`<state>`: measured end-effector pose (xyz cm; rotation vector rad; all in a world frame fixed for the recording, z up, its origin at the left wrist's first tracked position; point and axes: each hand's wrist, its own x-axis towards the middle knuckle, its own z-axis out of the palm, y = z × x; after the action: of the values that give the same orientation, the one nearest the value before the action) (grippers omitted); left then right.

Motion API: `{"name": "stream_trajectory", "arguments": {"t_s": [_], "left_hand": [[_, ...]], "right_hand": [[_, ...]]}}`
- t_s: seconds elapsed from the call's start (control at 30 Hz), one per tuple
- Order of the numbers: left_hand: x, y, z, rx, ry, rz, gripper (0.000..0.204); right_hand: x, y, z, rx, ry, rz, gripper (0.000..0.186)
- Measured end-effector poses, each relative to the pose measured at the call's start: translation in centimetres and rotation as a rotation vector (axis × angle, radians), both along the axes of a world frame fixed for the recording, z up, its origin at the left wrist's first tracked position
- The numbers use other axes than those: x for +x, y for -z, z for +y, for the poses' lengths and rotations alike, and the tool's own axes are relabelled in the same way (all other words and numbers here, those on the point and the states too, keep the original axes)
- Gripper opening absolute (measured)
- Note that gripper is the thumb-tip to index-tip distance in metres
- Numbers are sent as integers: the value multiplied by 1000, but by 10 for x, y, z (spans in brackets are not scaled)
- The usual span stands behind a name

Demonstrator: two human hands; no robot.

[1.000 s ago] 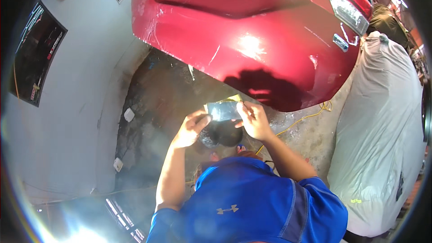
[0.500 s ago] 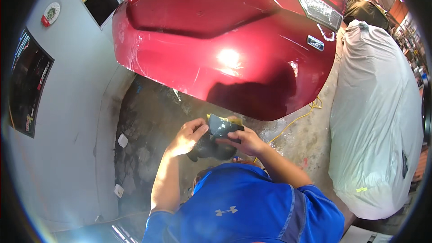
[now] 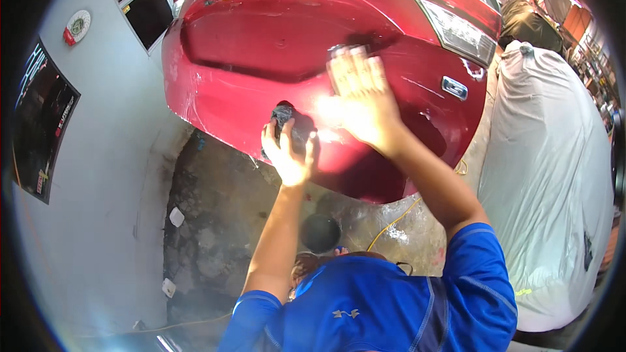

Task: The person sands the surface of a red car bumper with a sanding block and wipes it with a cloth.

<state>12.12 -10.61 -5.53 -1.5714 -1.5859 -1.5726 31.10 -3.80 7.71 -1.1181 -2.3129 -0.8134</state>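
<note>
A glossy red car trunk lid (image 3: 228, 94) spreads out in front of me, wet-looking and streaked in places. My left hand (image 3: 288, 156) is at its lower part, fingers curled round a crumpled, wet-looking black rag (image 3: 282, 115) against the paint. Farther up and to the right, my right hand (image 3: 365, 101) lies flat on the panel with its fingers stretched out, slightly smeared by motion. A dark edge shows past its fingertips; whatever lies under the palm is hidden.
A dark round bucket (image 3: 320, 233) stands on the stained floor below the car. A yellow cord (image 3: 394, 223) runs across the floor. A car under a pale cover (image 3: 544, 182) stands at the right, and a grey wall (image 3: 114, 176) bounds the left.
Both hands have moved up and forward from above the floor to the red panel. The dark sheet with yellowish edges they handled no longer shows clearly. The left hand now has a black rag.
</note>
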Motion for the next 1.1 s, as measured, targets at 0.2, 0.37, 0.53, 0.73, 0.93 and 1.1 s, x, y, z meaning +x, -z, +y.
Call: {"name": "stream_trajectory", "arguments": {"t_s": [0.2,0.37,0.53,0.73,0.93,1.1], "left_hand": [[-26,8,-12,-71,-118,38,58],[-9,4,3,15,-46,-82,64],[-22,-3,4,-31,-25,57,60],[-27,-4,3,-61,-92,19,47],[-38,-7,16,-54,-42,11,43],[-88,2,16,-3,-112,-29,38]], "right_hand": [[9,-16,-10,-25,-114,-225,70],[78,-25,-10,-136,137,-124,78],[-22,-12,1,-24,-335,-356,70],[73,-95,32,-290,-300,-64,35],[-5,-65,37,-243,-427,-426,43],[38,-106,38,-516,-195,-293,47]]}}
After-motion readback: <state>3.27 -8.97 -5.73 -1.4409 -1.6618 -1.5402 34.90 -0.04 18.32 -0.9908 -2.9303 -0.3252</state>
